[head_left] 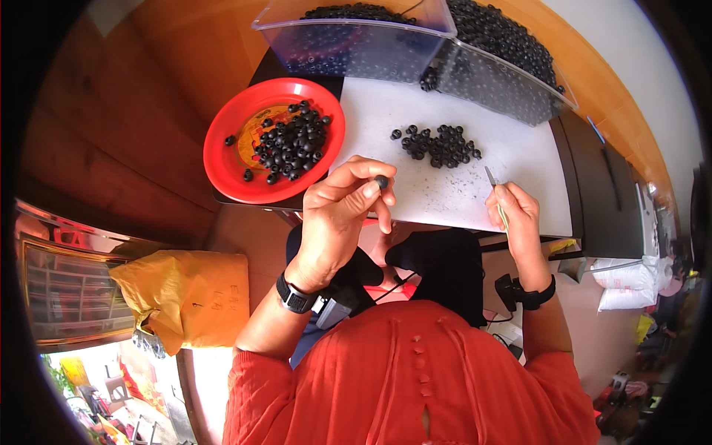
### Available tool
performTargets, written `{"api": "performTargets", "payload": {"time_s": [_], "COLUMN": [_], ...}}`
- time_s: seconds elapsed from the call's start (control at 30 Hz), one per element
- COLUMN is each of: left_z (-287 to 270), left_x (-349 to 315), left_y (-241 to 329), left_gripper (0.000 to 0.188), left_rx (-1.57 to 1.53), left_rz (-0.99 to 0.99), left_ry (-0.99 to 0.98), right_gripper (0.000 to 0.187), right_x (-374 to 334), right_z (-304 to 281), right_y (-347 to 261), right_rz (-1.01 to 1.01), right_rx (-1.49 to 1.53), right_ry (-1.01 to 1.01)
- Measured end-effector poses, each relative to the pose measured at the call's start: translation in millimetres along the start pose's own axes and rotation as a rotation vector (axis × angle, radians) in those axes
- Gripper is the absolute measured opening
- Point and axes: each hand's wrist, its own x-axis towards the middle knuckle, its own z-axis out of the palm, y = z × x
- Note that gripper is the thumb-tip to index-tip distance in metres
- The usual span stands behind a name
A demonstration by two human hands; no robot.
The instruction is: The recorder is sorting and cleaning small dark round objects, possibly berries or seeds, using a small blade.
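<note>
Pinched between the thumb and fingers of my left hand (pixel 337 215) is a small round black bead (pixel 381 182), held over the near edge of the white work surface (pixel 371 111). My right hand (pixel 517 215) grips a slim craft knife (pixel 498 191), its blade pointing up and away from me, apart from the bead. Beyond both hands lies a loose pile of black beads (pixel 443 146), with dark crumbs scattered on the near side of it. To the left, a red plate (pixel 215 159) holds many similar beads, several with holes showing.
At the back, a clear plastic bin (pixel 356 48) and a second clear bin (pixel 504 89) hold masses of black beads. A blue pen-like stick (pixel 595 129) lies on the dark surface at right. A yellow bag (pixel 200 297) stands on the left, below table height.
</note>
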Motion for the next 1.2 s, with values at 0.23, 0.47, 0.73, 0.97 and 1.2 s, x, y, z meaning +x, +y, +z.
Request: {"api": "performTargets", "payload": {"time_s": [0.23,0.47,0.73,0.97,1.2], "left_z": [-25,-22,14,60,66], "left_x": [-13,-14,1,46,56], "left_y": [8,14,-13,-51,-74], "left_gripper": [0.024,0.023,0.028,0.023,0.021], "left_rx": [-0.083,0.009,0.078,0.187,0.141], "left_rz": [-0.081,-0.154,-0.226,-0.231,-0.216], "left_ry": [0.031,-0.024,0.045,-0.023,-0.089], "right_gripper": [0.036,0.035,0.033,0.032,0.035], "right_x": [1,-1,0,7,7], "right_z": [0,7,21,-8,-18], "right_y": [-4,-2,-14,-5,14], "right_rz": [0.048,0.012,-0.363,-0.506,-0.648], "right_rx": [-0.038,-0.090,-0.453,-0.307,-0.482], "right_ry": [0.001,0.014,-0.072,0.148,0.152]}}
